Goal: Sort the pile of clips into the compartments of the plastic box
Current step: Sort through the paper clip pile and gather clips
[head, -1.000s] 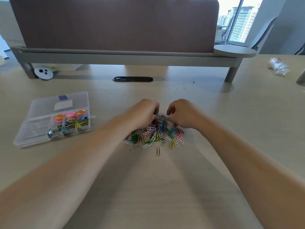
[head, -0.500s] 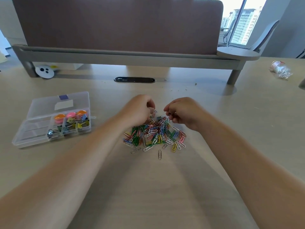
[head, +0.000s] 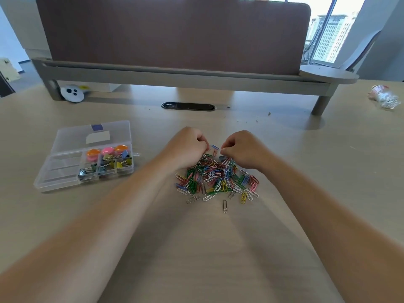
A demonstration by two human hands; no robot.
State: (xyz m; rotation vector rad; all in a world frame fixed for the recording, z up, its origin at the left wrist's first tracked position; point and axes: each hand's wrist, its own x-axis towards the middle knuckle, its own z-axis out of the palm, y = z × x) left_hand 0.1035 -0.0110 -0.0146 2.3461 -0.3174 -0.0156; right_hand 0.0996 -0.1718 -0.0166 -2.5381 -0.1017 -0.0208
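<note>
Both hands have lifted off the pile of clips (head: pixel 216 178) since a second ago. The left hand (head: pixel 188 147) and right hand (head: pixel 242 149) are curled, each seemingly pinching one end of some tangled clips (head: pixel 215 148), probably to pull them apart before sorting. That pile sits on the worktop (head: pixel 218 248) right under them, and the plastic box (head: pixel 87 136) lies open well to the left.

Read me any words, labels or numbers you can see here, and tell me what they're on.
No text here can be read.
White label on the lid of the plastic box: looks blank, or too faint to read.
Purple sticker on the same lid: no legible marks.
Crumpled wrapper at far right: some red print, too blurred to read.
</note>
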